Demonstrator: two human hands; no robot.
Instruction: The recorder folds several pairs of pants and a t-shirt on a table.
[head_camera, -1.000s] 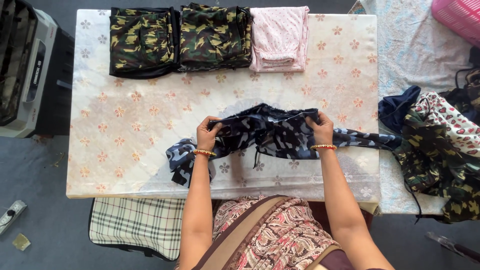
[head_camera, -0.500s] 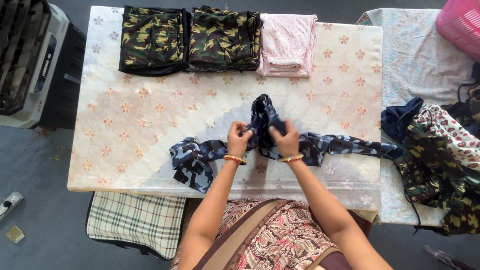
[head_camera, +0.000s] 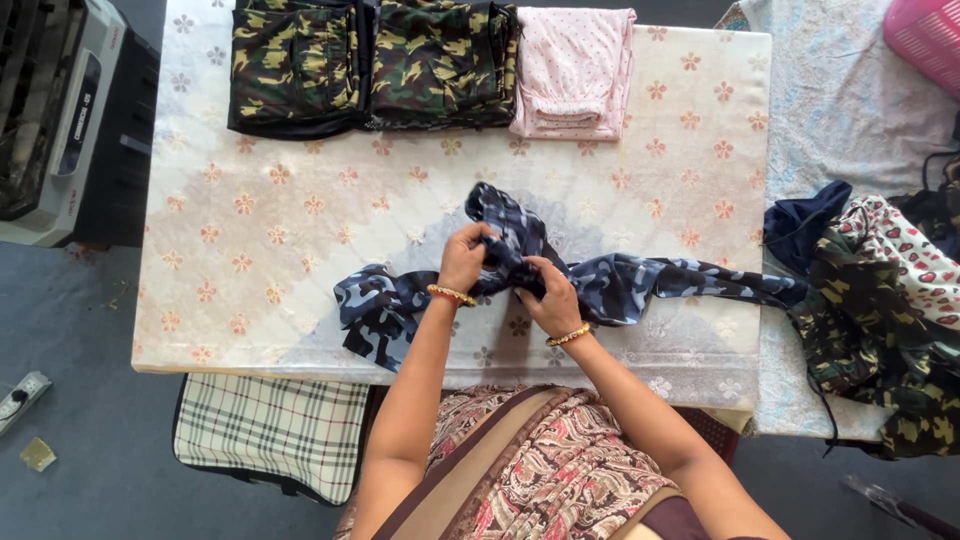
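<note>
A blue camouflage garment (head_camera: 640, 282) lies bunched across the near half of the floral-covered table (head_camera: 300, 220). My left hand (head_camera: 466, 258) and my right hand (head_camera: 545, 293) sit close together at its middle, both gripping the cloth. Each wrist wears a gold bangle. One end of the garment spreads to the left (head_camera: 375, 312); the other trails right toward the table's edge. A fold of it rises just beyond my hands (head_camera: 500, 210).
Two folded green camouflage pieces (head_camera: 300, 65) (head_camera: 445, 60) and a folded pink garment (head_camera: 575, 70) line the far edge. A heap of unfolded clothes (head_camera: 880, 300) lies at right. A pink basket (head_camera: 925, 35) sits at top right, a checked bag (head_camera: 270, 430) below the table, a grey machine (head_camera: 50, 110) at left.
My hands, a second ago spread apart on the garment, have come together at its middle, bunching the cloth upward there.
</note>
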